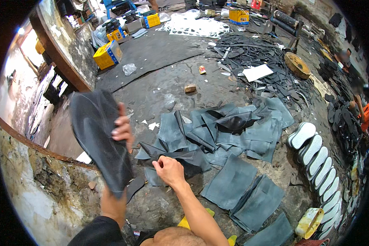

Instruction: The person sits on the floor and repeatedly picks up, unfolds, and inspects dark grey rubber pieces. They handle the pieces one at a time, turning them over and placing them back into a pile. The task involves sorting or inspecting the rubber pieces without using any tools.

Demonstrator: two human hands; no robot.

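Observation:
A large, dark, flexible rubber-like sheet (98, 131) with a rounded top stands raised at the left. My left hand (124, 129) is closed around its right edge; the sheet covers part of my left forearm. Lower and to the right, my right hand (170, 170) is curled closed against a dark crumpled sheet (194, 161). Whether its fingers pinch that sheet is hidden. Beyond it spreads a loose pile of grey-green sheets (246, 137). Flatter stacked sheets (229, 182) lie right of my right forearm. A dark flat piece (135, 186) rests on the floor beside my left wrist.
White-topped shoe soles (315, 153) line up at the right, above a yellow ring-shaped piece (309, 223). Black scraps (254, 57) heap farther off, near a round wooden block (297, 65). Yellow boxes (108, 54) stand far left. Another person (358, 104) is at the right edge.

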